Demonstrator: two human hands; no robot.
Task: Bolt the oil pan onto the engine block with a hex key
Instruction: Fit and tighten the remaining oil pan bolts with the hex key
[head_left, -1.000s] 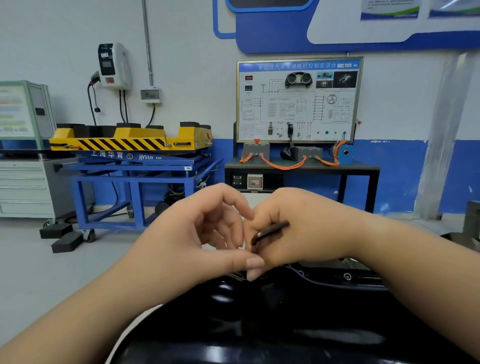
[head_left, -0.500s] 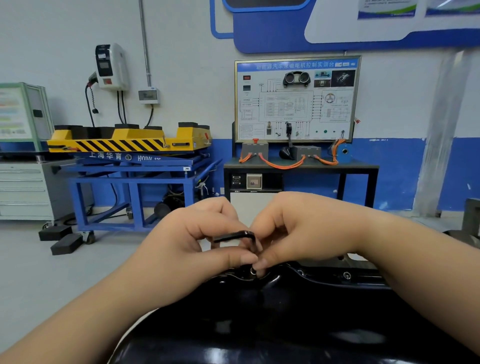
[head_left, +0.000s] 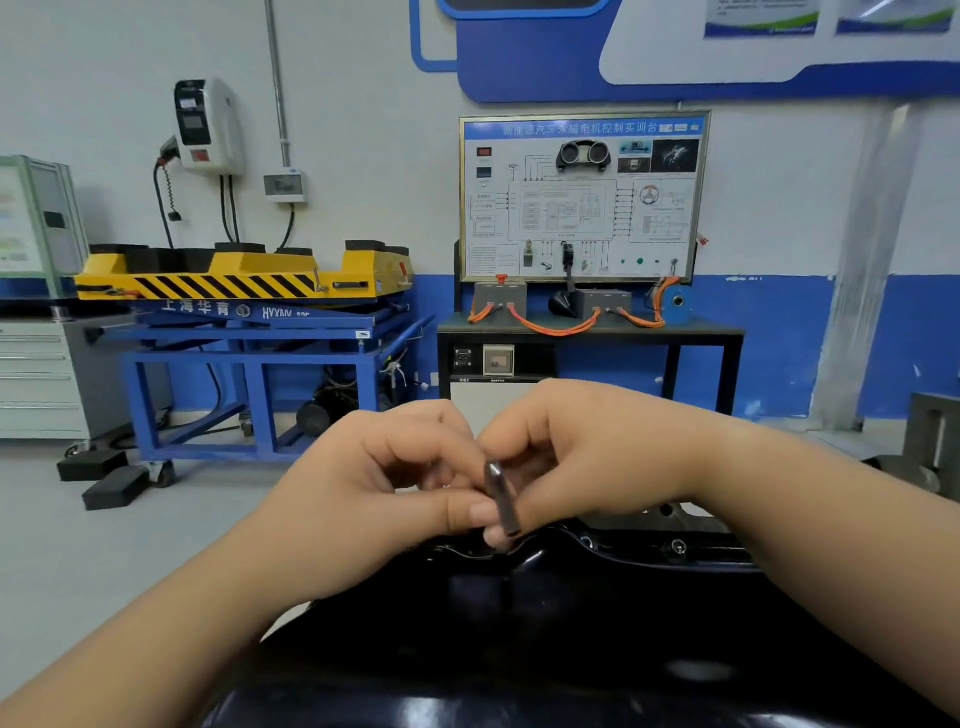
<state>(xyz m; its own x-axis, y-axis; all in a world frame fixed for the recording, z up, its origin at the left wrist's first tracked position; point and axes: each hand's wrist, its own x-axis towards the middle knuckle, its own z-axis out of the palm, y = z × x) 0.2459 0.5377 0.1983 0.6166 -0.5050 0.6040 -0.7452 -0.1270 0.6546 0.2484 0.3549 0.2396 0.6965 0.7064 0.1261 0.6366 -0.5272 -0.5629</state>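
1. Both hands meet at the twelve o'clock edge of the glossy black rounded oil pan (head_left: 519, 623), over its flange. The left hand (head_left: 384, 488) has its fingers curled in and its thumb laid flat against the short dark metal hex key (head_left: 501, 496). The right hand (head_left: 582, 457) curls its fingertips round the key from the three o'clock side. The key's working tip and the bolt under it are hidden by the fingers, so I cannot tell whether the tip sits fully in the socket. If it is only half in, a turn could cam it out and round the socket.

2. The key is held by a fingertip pinch only, not a full fist. If it slips, it could skid down the pan's slick curve toward six o'clock, or drop off the far edge out of reach.

3. Neither hand bears down on the pan itself. I can see only one small fitted bolt head (head_left: 678, 546) on the flange, at about three o'clock from the hands. With so few fixings evident, a sideways push could walk the pan off its holes. The engine block beneath is hidden, so I cannot judge the alignment.

4. A bolt that starts tilted would cross-thread — the person would have to feel this, as the fingers cover it.

5. The fingers are crowded close above the flange, so a sudden slip could bang the knuckles on its edge.
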